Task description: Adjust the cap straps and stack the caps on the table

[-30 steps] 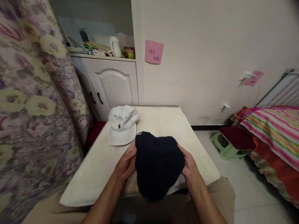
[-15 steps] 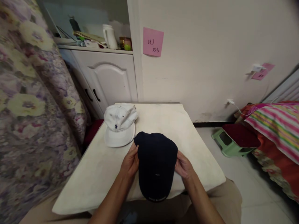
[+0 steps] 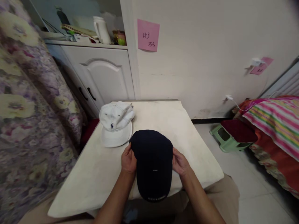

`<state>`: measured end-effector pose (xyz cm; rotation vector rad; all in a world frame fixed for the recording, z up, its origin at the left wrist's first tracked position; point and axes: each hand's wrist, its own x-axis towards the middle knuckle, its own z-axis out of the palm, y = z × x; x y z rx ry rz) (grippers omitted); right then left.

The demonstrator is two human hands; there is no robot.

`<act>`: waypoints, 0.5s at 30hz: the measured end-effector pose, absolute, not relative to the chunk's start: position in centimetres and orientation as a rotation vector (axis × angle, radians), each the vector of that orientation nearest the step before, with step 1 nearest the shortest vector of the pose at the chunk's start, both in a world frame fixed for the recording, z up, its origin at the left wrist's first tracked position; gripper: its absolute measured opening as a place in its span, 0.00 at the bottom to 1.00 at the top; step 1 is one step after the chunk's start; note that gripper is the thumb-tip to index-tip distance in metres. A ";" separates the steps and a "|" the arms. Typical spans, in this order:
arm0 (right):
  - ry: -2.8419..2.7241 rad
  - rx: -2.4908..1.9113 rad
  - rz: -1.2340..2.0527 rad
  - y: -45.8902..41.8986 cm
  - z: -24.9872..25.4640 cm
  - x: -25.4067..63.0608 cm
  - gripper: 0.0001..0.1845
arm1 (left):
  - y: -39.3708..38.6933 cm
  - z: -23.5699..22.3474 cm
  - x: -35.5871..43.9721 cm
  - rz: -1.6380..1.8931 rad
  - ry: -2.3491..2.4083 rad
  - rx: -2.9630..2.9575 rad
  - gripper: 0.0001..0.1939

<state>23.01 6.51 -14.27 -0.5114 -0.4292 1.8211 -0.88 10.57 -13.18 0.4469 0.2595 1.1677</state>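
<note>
A dark navy baseball cap (image 3: 153,155) is held between my two hands, its brim pointing toward me over the table's near edge. Small light lettering runs along the brim's rim. My left hand (image 3: 129,159) grips the cap's left side, fingers partly hidden behind it. On the opposite side my right hand (image 3: 180,161) pinches the edge, some fingertips out of sight under the fabric. Beyond my left hand a white baseball cap (image 3: 116,123) with a small dark emblem lies on the table, brim facing me.
The cream-covered table (image 3: 93,183) stands against the wall. Left of it hangs a floral curtain (image 3: 30,130), with a white cabinet (image 3: 102,74) behind. To the right are a green stool (image 3: 224,140) with a dark red top and a bed with a striped cover (image 3: 275,118).
My left hand has shifted to the cap's upper left edge, and the navy cap's crown looks rounder and smoother. The whole view has moved slightly. The white cap stays on the table.
</note>
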 end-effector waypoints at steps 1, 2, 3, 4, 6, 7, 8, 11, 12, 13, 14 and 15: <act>-0.426 -0.514 1.825 6.6 -14.3 23.0 0.14 | 10.6 -13.2 -0.8 1.171 0.250 0.445 0.17; -0.423 -0.516 1.830 6.6 -14.3 23.0 0.15 | 10.5 -13.2 -0.8 1.169 0.239 0.445 0.17; -0.421 -0.519 1.838 6.6 -14.3 23.0 0.15 | 10.4 -13.2 -0.8 1.154 0.225 0.450 0.17; -0.421 -0.521 1.847 6.5 -14.3 23.0 0.15 | 10.3 -13.2 -0.8 1.127 0.207 0.460 0.17; -0.424 -0.525 1.870 6.4 -14.3 23.2 0.16 | 10.0 -13.2 -0.9 1.055 0.173 0.484 0.17; -0.429 -0.526 1.887 6.4 -14.2 23.3 0.17 | 9.9 -13.2 -1.0 1.021 0.159 0.494 0.17; -0.438 -0.527 1.909 6.3 -14.1 23.4 0.18 | 9.8 -13.2 -1.0 0.993 0.153 0.501 0.16; -0.463 -0.530 1.956 6.6 -13.5 23.7 0.27 | 9.6 -13.0 -1.0 0.946 0.164 0.506 0.17; -0.466 -0.538 1.950 6.9 -13.3 23.7 0.29 | 9.5 -12.9 -1.0 0.932 0.170 0.507 0.17; -0.465 -0.551 1.932 7.2 -13.2 23.7 0.29 | 9.4 -12.8 -0.9 0.920 0.177 0.509 0.17; -0.461 -0.567 1.905 7.5 -13.0 23.6 0.27 | 9.4 -12.7 -0.9 0.911 0.187 0.511 0.17; -0.457 -0.584 1.880 7.9 -12.9 23.5 0.25 | 9.3 -12.6 -0.8 0.904 0.199 0.515 0.18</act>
